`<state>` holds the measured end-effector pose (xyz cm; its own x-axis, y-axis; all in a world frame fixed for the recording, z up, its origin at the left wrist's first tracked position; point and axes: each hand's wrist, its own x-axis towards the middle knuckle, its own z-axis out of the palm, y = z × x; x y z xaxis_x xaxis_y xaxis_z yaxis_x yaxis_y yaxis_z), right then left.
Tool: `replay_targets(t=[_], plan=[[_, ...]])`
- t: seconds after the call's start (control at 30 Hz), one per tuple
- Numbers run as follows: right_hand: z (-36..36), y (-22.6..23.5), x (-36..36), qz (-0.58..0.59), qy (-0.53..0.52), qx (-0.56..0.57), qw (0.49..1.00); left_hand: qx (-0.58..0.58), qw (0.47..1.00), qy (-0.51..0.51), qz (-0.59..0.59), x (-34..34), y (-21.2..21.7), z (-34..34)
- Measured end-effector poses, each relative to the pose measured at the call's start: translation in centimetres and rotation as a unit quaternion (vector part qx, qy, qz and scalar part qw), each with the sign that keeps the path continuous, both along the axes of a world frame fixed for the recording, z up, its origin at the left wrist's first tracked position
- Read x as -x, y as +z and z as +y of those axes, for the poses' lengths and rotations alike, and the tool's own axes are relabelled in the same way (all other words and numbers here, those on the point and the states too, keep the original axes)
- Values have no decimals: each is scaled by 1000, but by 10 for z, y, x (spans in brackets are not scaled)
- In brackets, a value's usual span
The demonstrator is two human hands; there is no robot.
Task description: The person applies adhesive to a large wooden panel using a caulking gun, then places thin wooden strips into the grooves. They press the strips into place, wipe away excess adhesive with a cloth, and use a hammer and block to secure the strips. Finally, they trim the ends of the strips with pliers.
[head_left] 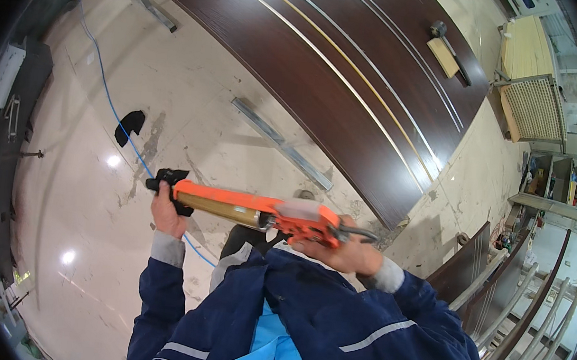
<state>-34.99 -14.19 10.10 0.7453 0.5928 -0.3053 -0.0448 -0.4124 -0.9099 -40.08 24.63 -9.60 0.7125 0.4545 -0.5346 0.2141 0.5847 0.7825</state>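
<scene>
In front of my chest I hold an orange tool with a gold tube (230, 210) crosswise; it looks like a caulking gun, though its exact kind is not plain. My left hand (169, 211) is closed round its black end. My right hand (351, 250) grips the orange body at the other end, beside a dark grey curved part; some of its fingers are hidden behind the tool. A thin blue hose (106, 86) runs across the floor and passes behind my left hand; I cannot tell whether it joins the tool.
Ahead lies a large dark brown panel (325, 86) with light strips, and on it a mallet-like tool (453, 53) beside a yellow block (442, 58). A metal bar (281, 143) and a black cloth-like piece (129, 128) lie on the floor. Racks with panels (519, 306) stand right.
</scene>
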Motion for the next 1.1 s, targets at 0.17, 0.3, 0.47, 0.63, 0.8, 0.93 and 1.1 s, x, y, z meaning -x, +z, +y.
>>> replay_targets(t=[0.17, 0.3, 0.47, 0.63, 0.8, 0.93, 1.1], plan=[[115, -45, -61, -29, 35, 9, 999, 55, 997, 52, 31, -11, -50, 119], [199, -114, -128, 166, 39, 97, 981, 71, 974, 200, 82, -1, -90, 196], [297, -242, -199, 110, 69, 213, 968, 32, 950, 281, 132, 4, -128, 267], [313, -406, -234, 208, -182, 74, 958, -8, 924, 324, 204, -106, -265, 270], [248, -556, -296, 166, -320, 114, 926, -38, 944, 175, 278, -274, -442, 209], [207, -640, -351, 254, -441, 209, 835, -134, 953, -2, 270, -380, -553, 138], [178, -736, -405, 315, -512, 180, 778, -66, 972, 8, 226, -472, -656, 109]])
